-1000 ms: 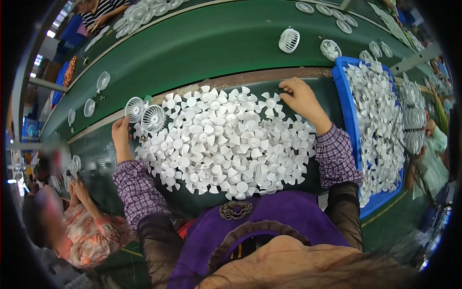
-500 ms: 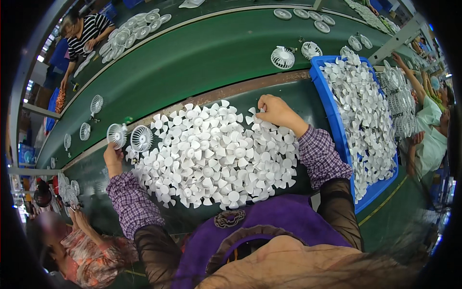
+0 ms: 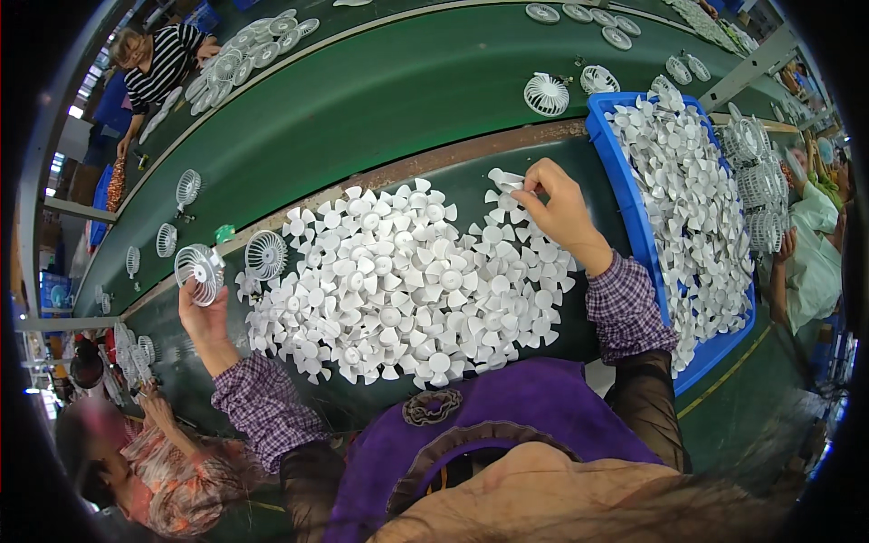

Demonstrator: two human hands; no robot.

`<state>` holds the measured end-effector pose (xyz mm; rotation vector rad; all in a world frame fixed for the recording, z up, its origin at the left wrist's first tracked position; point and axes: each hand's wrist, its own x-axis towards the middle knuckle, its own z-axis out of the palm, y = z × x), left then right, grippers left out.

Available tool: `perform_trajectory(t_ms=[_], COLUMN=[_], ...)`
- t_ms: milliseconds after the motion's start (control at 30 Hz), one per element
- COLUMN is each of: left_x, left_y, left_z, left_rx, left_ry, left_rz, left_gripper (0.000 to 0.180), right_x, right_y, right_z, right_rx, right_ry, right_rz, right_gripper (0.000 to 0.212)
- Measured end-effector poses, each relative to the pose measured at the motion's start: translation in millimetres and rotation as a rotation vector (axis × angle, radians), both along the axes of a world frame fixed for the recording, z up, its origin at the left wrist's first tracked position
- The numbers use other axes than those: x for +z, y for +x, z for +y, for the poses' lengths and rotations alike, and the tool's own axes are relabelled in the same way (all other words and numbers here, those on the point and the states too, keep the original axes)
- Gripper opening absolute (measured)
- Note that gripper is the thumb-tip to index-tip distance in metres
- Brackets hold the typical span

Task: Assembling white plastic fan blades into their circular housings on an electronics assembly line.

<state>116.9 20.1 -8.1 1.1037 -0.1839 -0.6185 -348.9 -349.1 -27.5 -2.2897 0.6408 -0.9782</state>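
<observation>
Head view: fan blade (image 3: 509, 179) pinched near the counter's far edge, fan cage (image 3: 199, 271) held out at its left

Against half a second ago, the left hand (image 3: 208, 319) has drawn the white cage farther from the second cage (image 3: 265, 255) and tipped its face more upward. Its fingers grip the cage from below, toward the left part of the counter (image 3: 602, 181). The right hand (image 3: 558, 206) has gone from reaching into the far-right corner of the blade pile (image 3: 398, 290) to holding one blade tilted between thumb and fingertips, just above that corner. Each hand is thus occupied with one part, the two well apart across the pile.

The second cage leans at the pile's left margin, near the counter's far edge, and stands between the held cage and the blades. A blue bin (image 3: 623, 185), heaped with more blades, borders the counter's right end and limits room beside the right forearm. Beyond the far edge runs a green belt (image 3: 389, 100) carrying spaced-out cages (image 3: 547, 94). A co-worker in stripes (image 3: 176, 68) is across it; another in a patterned top (image 3: 181, 462) sits to the left, and one in pale green (image 3: 810, 262) is past the bin.
</observation>
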Motion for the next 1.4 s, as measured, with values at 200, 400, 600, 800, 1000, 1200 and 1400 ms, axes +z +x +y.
perform_trajectory(t_ms=[200, 400, 600, 800, 1000, 1200, 1400], left_x=[14.9, 25.3, 20.2, -0.7, 12.8, 22.8, 20.3], left_y=[-63.1, -138.0, -172.0, -170.1, -181.4, -206.8, -213.0], left_z=[-45.5, -81.9, -105.8, -104.0, -105.8, -130.2, -135.6], left_rx=[-0.168, -0.213, -0.354, -0.226, -0.417, -0.429, -0.4], left_ry=[-0.125, 0.056, 0.064, 0.187, 0.212, 0.174, 0.17], left_rz=[0.115, 0.148, 0.12, 0.153, 0.059, -0.034, -0.037], left_gripper=[0.03, 0.028, 0.024, 0.033, 0.035, 0.037, 0.04], right_x=[-29.5, -3.5, -1.0, -12.5, -13.6, 2.6, 16.0], right_y=[-5.9, -16.1, -9.6, -1.1, 3.2, 7.2, 11.2], right_z=[1.2, -6.3, -19.2, -21.3, -17.2, -3.8, 9.4], right_rx=[-0.005, 0.007, -0.037, -0.212, -0.152, -0.174, -0.113], right_ry=[-0.584, -0.141, -0.131, -0.088, -0.021, -0.166, -0.178], right_rz=[0.309, 0.312, 0.439, 0.867, 0.759, 0.446, 0.374], right_gripper=[0.009, 0.007, 0.014, 0.034, 0.03, 0.028, 0.028])
